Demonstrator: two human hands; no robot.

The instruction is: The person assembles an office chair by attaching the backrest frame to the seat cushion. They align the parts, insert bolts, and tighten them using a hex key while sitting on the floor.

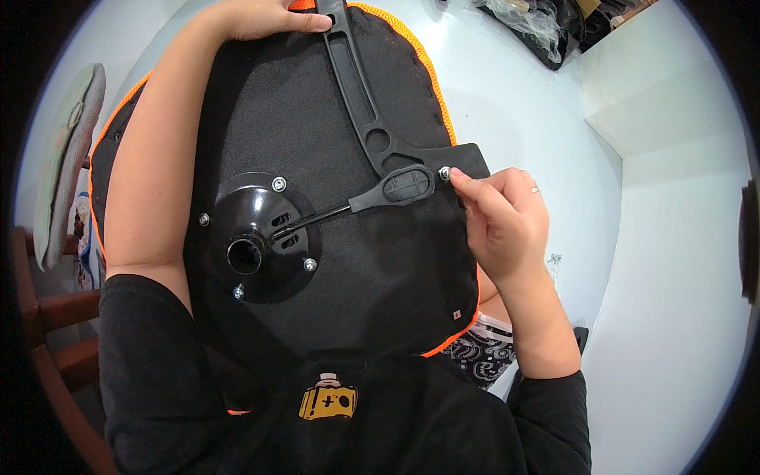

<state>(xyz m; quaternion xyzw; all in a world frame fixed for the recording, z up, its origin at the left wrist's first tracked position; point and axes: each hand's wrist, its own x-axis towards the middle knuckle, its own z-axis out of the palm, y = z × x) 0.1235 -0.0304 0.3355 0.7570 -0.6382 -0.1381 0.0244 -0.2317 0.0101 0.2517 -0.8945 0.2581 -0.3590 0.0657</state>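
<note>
Your right hand (503, 218) had its fingertips pinched together on a small silver bolt (444, 172) at the flat end of the black plastic armrest bracket (372, 119). That bracket lay across the upturned chair seat (380, 261), which rested against your lap and the white bench (538, 103). Your left hand (265, 17) was clamped over the seat's far edge by the bracket's top. The bolt looked tiny and slippery, best held by its head; the seat seemed bulky, padded, and steadiest gripped at its rim.
</note>
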